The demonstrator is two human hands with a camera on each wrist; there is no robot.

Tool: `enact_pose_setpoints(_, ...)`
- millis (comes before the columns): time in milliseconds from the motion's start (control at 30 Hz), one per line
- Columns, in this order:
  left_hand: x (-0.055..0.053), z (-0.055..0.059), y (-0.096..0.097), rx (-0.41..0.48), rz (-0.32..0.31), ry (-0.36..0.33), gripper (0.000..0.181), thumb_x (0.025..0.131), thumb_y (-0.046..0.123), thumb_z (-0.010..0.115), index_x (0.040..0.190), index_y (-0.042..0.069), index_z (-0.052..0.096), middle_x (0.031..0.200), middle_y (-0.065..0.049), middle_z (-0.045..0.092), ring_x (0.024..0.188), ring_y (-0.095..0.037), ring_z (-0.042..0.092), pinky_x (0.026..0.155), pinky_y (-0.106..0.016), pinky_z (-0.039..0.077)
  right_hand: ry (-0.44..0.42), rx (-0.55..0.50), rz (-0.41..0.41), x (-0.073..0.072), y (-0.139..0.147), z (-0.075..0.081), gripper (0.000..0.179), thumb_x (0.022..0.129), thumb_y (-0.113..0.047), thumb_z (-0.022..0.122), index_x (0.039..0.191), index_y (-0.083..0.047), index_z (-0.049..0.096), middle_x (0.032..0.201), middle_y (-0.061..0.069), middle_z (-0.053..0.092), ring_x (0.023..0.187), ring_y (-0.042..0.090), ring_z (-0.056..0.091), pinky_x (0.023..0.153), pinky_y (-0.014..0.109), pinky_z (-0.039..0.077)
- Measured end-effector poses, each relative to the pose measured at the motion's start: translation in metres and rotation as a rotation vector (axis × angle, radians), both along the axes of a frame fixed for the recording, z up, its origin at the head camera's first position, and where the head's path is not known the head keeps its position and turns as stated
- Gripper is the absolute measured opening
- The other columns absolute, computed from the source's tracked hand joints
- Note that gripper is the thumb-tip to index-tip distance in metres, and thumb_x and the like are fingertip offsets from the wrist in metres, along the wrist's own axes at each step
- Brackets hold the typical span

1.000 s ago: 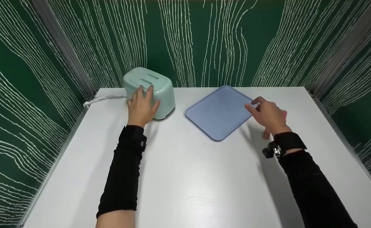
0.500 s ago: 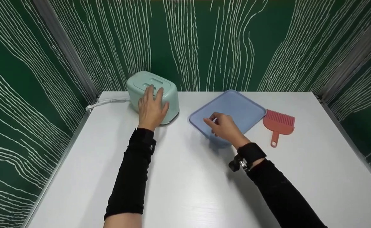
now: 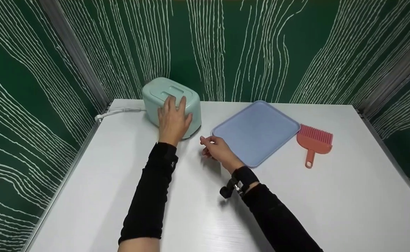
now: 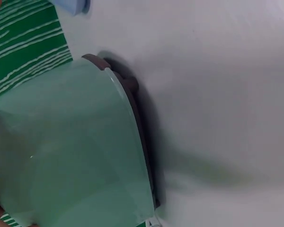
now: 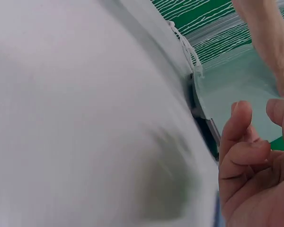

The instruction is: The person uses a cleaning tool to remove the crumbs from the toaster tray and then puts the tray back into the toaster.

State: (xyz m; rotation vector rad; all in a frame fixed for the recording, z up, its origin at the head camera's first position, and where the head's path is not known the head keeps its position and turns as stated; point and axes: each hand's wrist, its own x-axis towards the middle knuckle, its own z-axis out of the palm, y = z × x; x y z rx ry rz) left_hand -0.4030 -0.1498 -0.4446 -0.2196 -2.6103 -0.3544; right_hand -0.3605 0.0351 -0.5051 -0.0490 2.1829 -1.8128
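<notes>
My left hand (image 3: 173,124) rests on a mint-green toaster (image 3: 151,99) with two slots on top. Its fingers reach the top edge near the front slot, and the thumb lies along the right side. In the left wrist view, the toaster's smooth side (image 4: 75,146) fills much of the picture, with only bits of fingers at the left edge. My right hand (image 3: 220,150) hovers above the table, between the toaster and a blue tray (image 3: 257,129). Loosely curled fingers (image 5: 239,120) show nothing between them in the right wrist view.
A red hand brush (image 3: 315,141) lies right of the tray, touching or close to its corner. A white cord (image 3: 121,110) runs left from the toaster across the white table (image 3: 205,217). Green walls with white lines enclose the back and sides.
My right hand has moved left from above the brush, across the tray, toward the toaster. The brush has come into full view. My left hand stays on the toaster while the view shifts slightly.
</notes>
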Motion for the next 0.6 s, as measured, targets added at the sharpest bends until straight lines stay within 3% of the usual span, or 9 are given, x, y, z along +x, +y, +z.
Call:
enact_pose_setpoints(267,-0.004,0.0,0.003,-0.025,0.014,0.023,0.06,0.108,0.04,0.064,0.16,0.013,0.05,0.155,-0.026,0.05,0.155,-0.042,0.041,0.122,-0.072,0.036,-0.076,-0.035,-0.067,-0.018,-0.014,-0.014,0.048,0.111,-0.045,0.059,0.126,0.0,0.066,0.072,-0.005,0.068,0.061,0.006,0.063,0.06,0.023,0.046)
enact_pose_setpoints(600,-0.006,-0.003,0.001,-0.039,0.034,0.017,0.06,0.108,0.041,0.063,0.16,0.014,0.05,0.156,-0.025,0.05,0.155,-0.04,0.041,0.122,-0.072,0.037,-0.196,-0.102,-0.074,-0.041,-0.025,-0.019,0.055,0.113,-0.042,0.054,0.141,0.005,0.059,0.072,-0.003,0.067,0.057,0.005,0.062,0.056,0.02,0.046)
